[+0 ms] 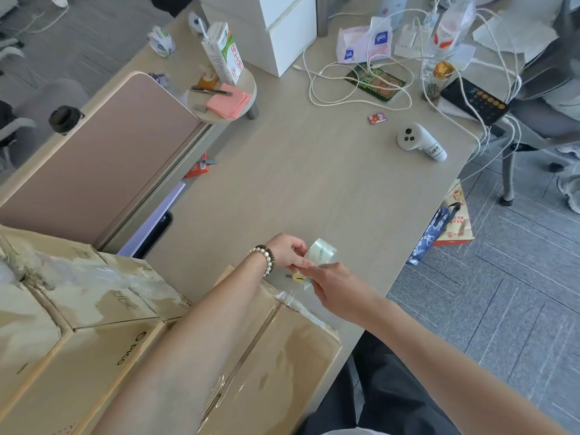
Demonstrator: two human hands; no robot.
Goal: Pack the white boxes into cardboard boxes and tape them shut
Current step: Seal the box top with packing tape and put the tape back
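Observation:
A cardboard box (292,356) lies closed at the table's near edge, with a strip of clear tape (241,362) along its centre seam. Beyond its far end, my left hand (287,251), with a bead bracelet on the wrist, pinches a roll of clear tape (324,251). My right hand (337,288) grips a small yellow cutter (297,277), its grey blade at the tape stretched between roll and box. Two tall white boxes (282,29) stand at the table's far end.
More taped cardboard boxes (78,309) are stacked at the left, beside a pink divider panel (103,146). On the grey table (298,171) lie a white controller (420,141), tangled cables (361,83), and a small stand (226,95) with a carton. An office chair (539,120) stands at the right.

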